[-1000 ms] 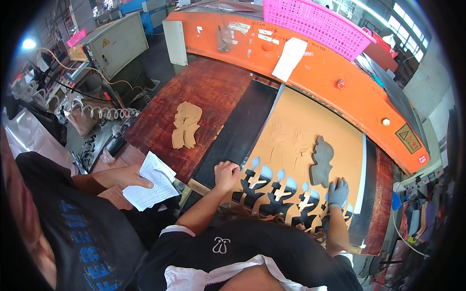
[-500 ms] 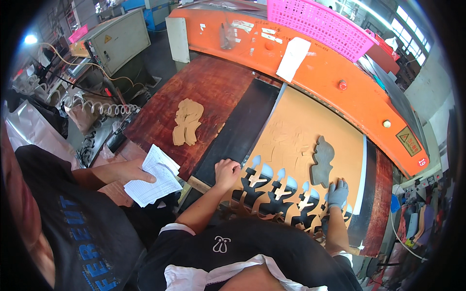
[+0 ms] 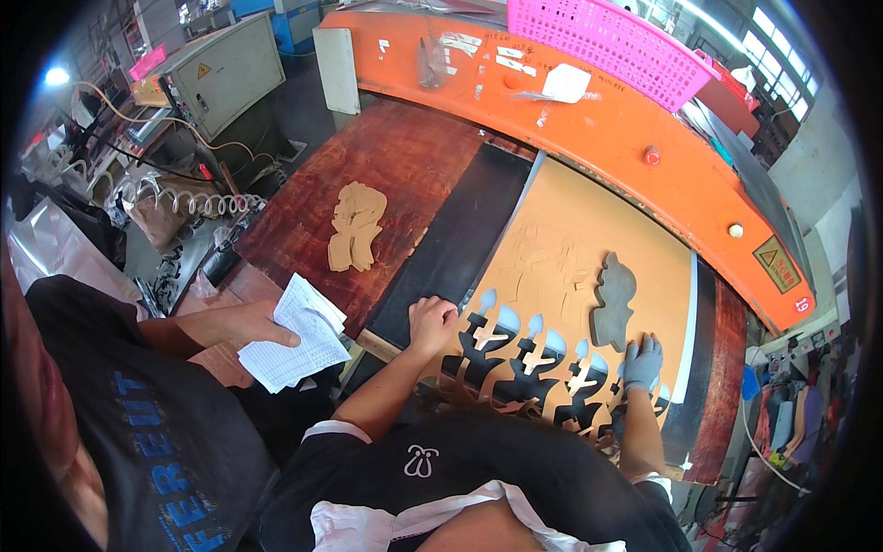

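Note:
My left hand (image 3: 432, 324) rests with curled fingers on the black strip (image 3: 451, 239), beside the left edge of a tan sheet (image 3: 543, 248); nothing shows in it. My right hand (image 3: 641, 362), in a grey glove, lies with fingers apart on the sheet. Just beyond its fingertips is a thick dark-grey cutting die (image 3: 611, 304) with a wavy outline, apart from or barely touching them. Along the sheet's near side run several shaped cut-outs (image 3: 529, 354), with narrow tan strips left between them. Short slit marks show farther up the sheet.
An orange press beam (image 3: 589, 115) spans the far side, bearing buttons and a pink basket (image 3: 607, 46). Tan cut pieces (image 3: 356, 225) lie stacked on the red-brown board (image 3: 405, 147). At left, another person's hand (image 3: 267, 324) holds papers (image 3: 294, 336).
The white paper hanging from the orange beam has swung up and now shows shorter. My hands stay nearly in place; the view has shifted slightly.

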`<state>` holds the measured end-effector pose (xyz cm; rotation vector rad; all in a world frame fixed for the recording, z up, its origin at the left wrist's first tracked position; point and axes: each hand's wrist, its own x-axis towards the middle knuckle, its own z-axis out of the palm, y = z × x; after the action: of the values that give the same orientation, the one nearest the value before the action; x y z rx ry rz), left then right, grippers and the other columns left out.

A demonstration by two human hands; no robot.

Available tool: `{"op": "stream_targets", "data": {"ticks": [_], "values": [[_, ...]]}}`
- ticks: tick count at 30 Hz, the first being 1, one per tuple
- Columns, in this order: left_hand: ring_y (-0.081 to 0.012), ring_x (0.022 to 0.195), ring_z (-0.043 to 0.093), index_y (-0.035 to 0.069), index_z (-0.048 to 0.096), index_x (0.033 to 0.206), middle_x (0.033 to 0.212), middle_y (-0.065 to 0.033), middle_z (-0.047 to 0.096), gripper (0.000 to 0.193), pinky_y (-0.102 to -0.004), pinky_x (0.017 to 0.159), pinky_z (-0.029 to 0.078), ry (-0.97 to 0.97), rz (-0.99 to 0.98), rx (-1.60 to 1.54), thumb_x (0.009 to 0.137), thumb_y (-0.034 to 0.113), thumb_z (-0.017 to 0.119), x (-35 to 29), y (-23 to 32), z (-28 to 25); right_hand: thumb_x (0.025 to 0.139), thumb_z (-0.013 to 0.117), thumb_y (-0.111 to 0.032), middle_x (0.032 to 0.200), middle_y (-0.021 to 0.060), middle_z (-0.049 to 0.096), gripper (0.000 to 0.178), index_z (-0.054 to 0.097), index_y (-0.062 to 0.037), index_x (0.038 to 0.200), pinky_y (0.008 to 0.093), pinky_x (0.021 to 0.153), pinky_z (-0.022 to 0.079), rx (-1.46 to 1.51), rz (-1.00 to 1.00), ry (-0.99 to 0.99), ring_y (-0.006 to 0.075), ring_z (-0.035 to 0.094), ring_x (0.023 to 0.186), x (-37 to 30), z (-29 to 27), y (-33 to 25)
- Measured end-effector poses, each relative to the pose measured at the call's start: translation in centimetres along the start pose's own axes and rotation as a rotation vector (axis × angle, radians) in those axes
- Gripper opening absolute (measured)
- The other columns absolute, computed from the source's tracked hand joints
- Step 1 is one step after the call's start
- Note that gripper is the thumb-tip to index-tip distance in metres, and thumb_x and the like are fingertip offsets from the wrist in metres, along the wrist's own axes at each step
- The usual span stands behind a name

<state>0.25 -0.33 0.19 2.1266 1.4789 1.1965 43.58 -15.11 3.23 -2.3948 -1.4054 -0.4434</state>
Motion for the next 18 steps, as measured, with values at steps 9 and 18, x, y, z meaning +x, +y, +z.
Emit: {"op": "stream_targets", "data": {"ticks": [9,18], "values": [[-0.0257,0.081,0.055,0.014,0.065,0.075,0.077,-0.0014,0.06,0.004,-0.04,0.075,0.038,-0.04,-0.022,-0.006,0.076,0.015,0.061,-0.1,-0.1,0.0,0.083,0.055,-0.025,0.122,0.0232,0.053,0.038,0.057,0.0004,0.112,0.0459,0.096,0.039,0.001,-0.008,0.014,0.0389,0.049,0.111,0.0,-0.2,-0.1],[-0.0347,0.109,0.05,0.0,0.036,0.132,0.119,-0.0205,0.05,0.071,-0.0429,0.094,0.038,-0.086,-0.222,-0.242,0.072,0.014,0.069,1.4,2.1,-1.9,0.082,0.056,-0.025,0.117,0.0229,0.056,0.036,0.059,0.0013,0.107,0.0453,0.094,0.041,0.011,-0.064,0.077,0.0381,0.051,0.109,0.1,0.5,0.5]]}}
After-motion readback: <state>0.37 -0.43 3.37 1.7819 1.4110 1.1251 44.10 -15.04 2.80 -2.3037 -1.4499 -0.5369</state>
